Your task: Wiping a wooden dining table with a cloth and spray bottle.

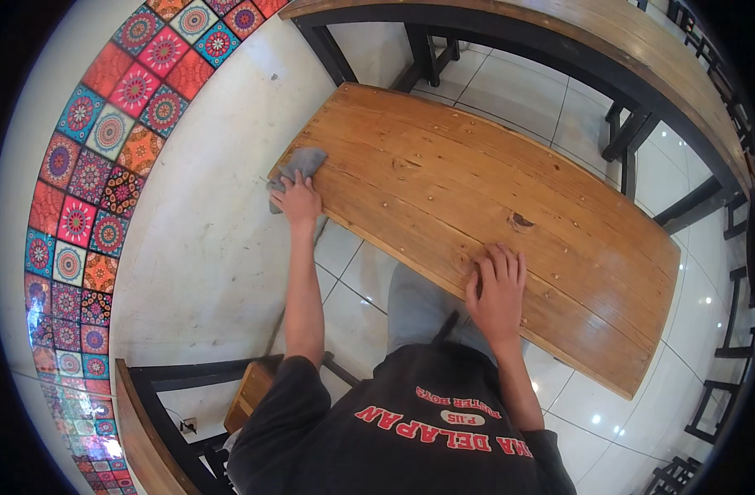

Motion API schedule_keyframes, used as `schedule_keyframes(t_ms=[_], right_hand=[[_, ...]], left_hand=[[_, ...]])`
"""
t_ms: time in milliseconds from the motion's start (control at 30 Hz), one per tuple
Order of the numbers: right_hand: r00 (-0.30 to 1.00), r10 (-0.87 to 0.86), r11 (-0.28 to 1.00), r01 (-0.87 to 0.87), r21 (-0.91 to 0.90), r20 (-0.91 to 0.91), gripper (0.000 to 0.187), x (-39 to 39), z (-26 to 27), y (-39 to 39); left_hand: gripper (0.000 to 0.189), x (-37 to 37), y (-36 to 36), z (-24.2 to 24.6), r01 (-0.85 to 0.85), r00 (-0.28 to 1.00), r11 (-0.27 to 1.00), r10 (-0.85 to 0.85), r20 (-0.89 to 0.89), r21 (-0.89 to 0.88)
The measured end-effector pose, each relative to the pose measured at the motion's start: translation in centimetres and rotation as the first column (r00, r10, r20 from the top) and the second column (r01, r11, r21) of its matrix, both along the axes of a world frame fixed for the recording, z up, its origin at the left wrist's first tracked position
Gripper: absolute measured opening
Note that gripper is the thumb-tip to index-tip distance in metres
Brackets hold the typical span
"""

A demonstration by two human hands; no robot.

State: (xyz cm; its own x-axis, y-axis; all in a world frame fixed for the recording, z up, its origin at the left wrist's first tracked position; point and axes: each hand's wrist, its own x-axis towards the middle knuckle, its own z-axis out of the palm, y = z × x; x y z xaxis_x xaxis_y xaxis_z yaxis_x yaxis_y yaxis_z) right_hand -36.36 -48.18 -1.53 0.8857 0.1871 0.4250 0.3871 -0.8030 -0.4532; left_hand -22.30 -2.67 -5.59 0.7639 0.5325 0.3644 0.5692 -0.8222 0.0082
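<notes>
A wooden plank bench top (439,179), brown and varnished, with knots and nail heads, stretches before me from the wall to the right. At its near left corner my left hand (299,199) presses down on a crumpled grey cloth (308,161). Part of that cloth hangs over the end beside the wall. My right hand (498,291) rests on the near edge of the wood with no object in it, its fingers slightly bent and spread over the planks.
A white wall (222,204) with a band of patterned tiles (111,133) runs along the left. Beyond the bench top stands a longer wooden table (556,34) on black legs. Another black-framed table (158,427) is at lower left. White floor tiles (606,408) lie below.
</notes>
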Motion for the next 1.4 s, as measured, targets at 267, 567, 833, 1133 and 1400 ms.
schedule_keyframes(t_ms=[267,567,833,1133,1400], right_hand=[[0.998,0.018,0.999,-0.017,-0.029,0.055,0.029,-0.1,-1.0,0.0],[0.997,-0.061,0.939,0.038,0.343,0.056,0.03,-0.9,-1.1,-1.5],[0.949,-0.312,0.469,0.114,0.876,0.044,0.034,-1.4,-2.1,-4.8],[0.994,-0.066,0.998,0.064,0.026,0.085,0.065,1.0,0.3,-8.1],[0.988,-0.142,0.977,0.13,-0.166,-0.059,0.052,-4.5,-1.5,-10.9]], left_hand=[[0.05,-6.4,-10.8,-1.4,0.378,0.919,0.903,-0.34,0.198,-0.206],[0.049,-9.5,-26.5,1.6,0.483,0.875,0.862,-0.469,0.116,-0.157],[0.057,-11.4,-37.3,3.1,0.948,0.202,0.124,-0.946,0.253,-0.292],[0.034,-5.6,-25.0,4.1,0.823,0.564,0.394,-0.657,0.5,-0.41],[0.068,-3.2,-22.0,-0.7,0.678,0.726,0.713,-0.688,0.009,-0.18]])
